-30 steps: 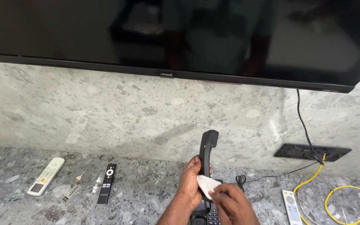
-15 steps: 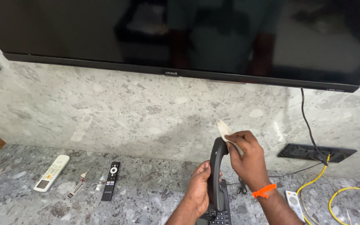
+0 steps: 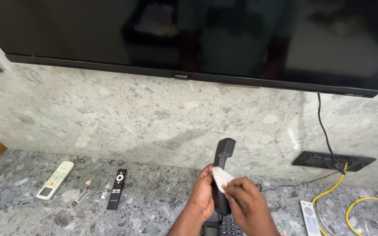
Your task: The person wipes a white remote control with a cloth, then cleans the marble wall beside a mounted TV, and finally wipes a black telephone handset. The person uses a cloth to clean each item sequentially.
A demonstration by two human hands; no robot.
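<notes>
The handset (image 3: 222, 172) was held upright above the phone base (image 3: 222, 226), gripped about its lower half by the left hand (image 3: 202, 199). A white wipe (image 3: 221, 178) was pinched in the fingers of the right hand (image 3: 246, 210) and pressed against the handset's middle, just right of the left thumb. The wiping was judged to be under way and not finished: only the handset was being worked on, its upper end stood bare above the wipe, and the base with its keypad lay untouched beneath both hands.

Half a second earlier the right hand had been raised at the handset's top end with the wipe over the earpiece; it had since been brought down to the middle, and the handset had been tilted little. A full second earlier the wipe had been low, much as now, so one stroke up and back was inferred.

Left of the handset, a black remote (image 3: 116, 189), a small tag (image 3: 81, 198) and a white remote (image 3: 54, 180) lay on the counter (image 3: 154, 209). To its right, another white remote (image 3: 309, 216) and yellow cable (image 3: 359, 205) were seen. Behind, a socket plate (image 3: 333, 161) sat in the stone wall, and above it a dark screen (image 3: 189, 39).
</notes>
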